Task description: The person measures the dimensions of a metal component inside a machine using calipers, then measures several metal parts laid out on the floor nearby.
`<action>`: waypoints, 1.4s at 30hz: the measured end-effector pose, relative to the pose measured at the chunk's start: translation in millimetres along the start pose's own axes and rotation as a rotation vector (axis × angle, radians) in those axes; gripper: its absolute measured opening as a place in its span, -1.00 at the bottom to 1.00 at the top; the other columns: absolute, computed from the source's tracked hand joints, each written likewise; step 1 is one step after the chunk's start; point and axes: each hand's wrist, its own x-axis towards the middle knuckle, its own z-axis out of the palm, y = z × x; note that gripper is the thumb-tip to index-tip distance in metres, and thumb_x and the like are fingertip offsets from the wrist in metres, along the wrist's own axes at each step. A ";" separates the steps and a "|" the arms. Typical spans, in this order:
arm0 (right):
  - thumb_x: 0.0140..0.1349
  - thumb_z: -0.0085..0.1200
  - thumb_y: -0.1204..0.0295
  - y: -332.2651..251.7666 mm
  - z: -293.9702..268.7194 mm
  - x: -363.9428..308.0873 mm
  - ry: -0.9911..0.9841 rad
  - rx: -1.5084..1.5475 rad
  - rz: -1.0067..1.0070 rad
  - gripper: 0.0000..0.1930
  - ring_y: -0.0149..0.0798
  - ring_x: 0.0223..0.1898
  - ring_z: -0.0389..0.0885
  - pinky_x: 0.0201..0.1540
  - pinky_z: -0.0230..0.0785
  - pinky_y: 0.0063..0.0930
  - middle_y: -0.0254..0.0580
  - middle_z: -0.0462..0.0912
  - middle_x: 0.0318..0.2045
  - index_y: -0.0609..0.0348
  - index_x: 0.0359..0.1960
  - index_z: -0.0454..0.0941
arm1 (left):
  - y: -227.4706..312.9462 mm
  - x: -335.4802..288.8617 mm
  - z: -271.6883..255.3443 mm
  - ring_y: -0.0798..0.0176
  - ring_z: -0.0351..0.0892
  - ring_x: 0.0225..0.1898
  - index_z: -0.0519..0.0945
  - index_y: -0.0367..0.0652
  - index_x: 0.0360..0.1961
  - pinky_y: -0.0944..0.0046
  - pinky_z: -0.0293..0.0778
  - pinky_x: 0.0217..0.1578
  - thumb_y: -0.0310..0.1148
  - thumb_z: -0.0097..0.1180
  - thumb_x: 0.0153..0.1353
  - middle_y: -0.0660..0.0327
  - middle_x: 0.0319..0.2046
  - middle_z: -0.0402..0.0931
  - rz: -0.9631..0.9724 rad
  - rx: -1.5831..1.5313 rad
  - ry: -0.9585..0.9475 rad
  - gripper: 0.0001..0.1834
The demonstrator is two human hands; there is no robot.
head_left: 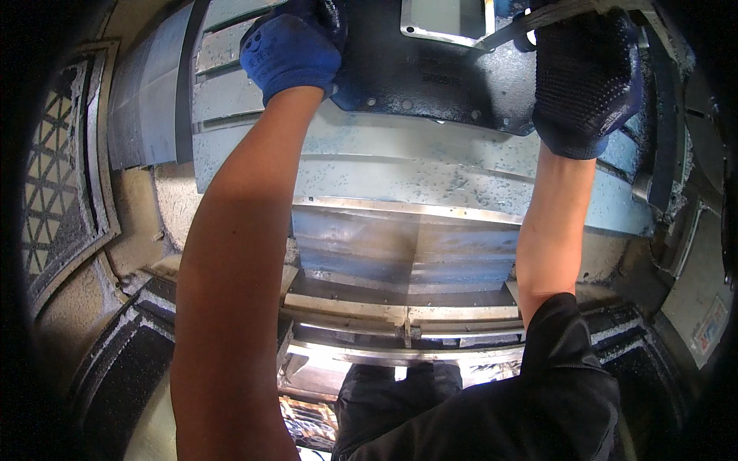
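A black metal plate [384,88] with small holes and a pale rectangular opening lies at the top of the head view, over a wet slotted machine table [407,150]. My left hand [292,50], in a blue work glove, is curled closed at the plate's left edge; its fingertips are cut off by the top of the picture. At the plate's right edge is my right hand [588,88], in a dark blue dotted glove, back uppermost, its fingers hidden. A grey metal bar [530,23] slants over the plate and passes across the far part of that hand.
Metal chips and droplets are scattered over the machine table. Nearer me are sloping metal way covers [407,246] and a ledge rail [400,315]. A patterned panel [58,177] stands at the left, and chip-covered black edging [131,361] runs along the lower left.
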 end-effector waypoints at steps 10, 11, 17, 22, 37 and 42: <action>0.45 0.02 0.61 35.2 -23.0 3.3 -0.109 -0.078 -0.201 -0.52 -0.15 0.23 0.60 0.25 0.62 -0.25 0.11 0.44 0.37 0.26 0.39 0.38 | 27.8 5.5 -28.9 -0.19 0.63 -0.52 0.66 -0.09 -0.57 -0.14 0.52 -0.39 -0.14 0.04 0.36 -0.06 -0.59 0.62 0.031 0.003 0.128 -0.60; 0.44 0.03 0.61 34.1 -21.8 0.5 -0.102 0.003 -0.150 -0.52 -0.14 0.23 0.60 0.26 0.61 -0.23 0.12 0.44 0.37 0.27 0.39 0.38 | 27.1 5.0 -28.1 -0.19 0.63 -0.52 0.66 -0.08 -0.56 -0.14 0.52 -0.39 -0.14 0.05 0.36 -0.06 -0.60 0.61 0.032 0.001 0.130 -0.61; 0.50 -0.01 0.52 26.1 -15.4 -0.3 -0.142 -0.398 -0.175 -0.58 -0.13 0.20 0.61 0.24 0.57 -0.26 0.07 0.47 0.35 0.35 0.35 0.41 | 25.6 3.7 -28.1 -0.19 0.63 -0.50 0.67 -0.08 -0.54 -0.14 0.52 -0.38 -0.14 0.06 0.34 -0.05 -0.59 0.62 0.031 0.006 0.156 -0.63; 0.55 -0.09 0.29 42.5 -17.6 -11.7 0.038 0.265 0.041 -0.51 -0.18 0.18 0.57 0.32 0.37 -0.25 -0.01 0.51 0.32 0.37 0.37 0.38 | 28.3 5.2 -29.8 -0.20 0.64 -0.49 0.67 -0.07 -0.53 -0.15 0.52 -0.37 -0.14 0.07 0.33 -0.04 -0.58 0.62 0.029 0.001 0.138 -0.64; 0.54 -0.10 0.14 45.5 -10.1 -10.2 -0.074 0.251 0.024 -0.44 -0.12 0.19 0.55 0.36 0.31 -0.13 0.04 0.49 0.33 0.36 0.36 0.39 | 31.0 5.4 -31.6 -0.20 0.63 -0.51 0.64 -0.08 -0.58 -0.14 0.52 -0.39 -0.15 0.07 0.35 -0.07 -0.60 0.61 0.008 -0.038 0.139 -0.62; 0.53 -0.09 0.17 38.0 -0.8 -10.7 0.023 0.294 0.079 -0.43 -0.10 0.20 0.56 0.37 0.31 -0.13 0.05 0.47 0.35 0.37 0.38 0.36 | 29.2 5.4 -31.7 -0.21 0.63 -0.52 0.64 -0.09 -0.58 -0.15 0.52 -0.39 -0.14 0.07 0.35 -0.07 -0.60 0.60 0.024 -0.031 0.143 -0.61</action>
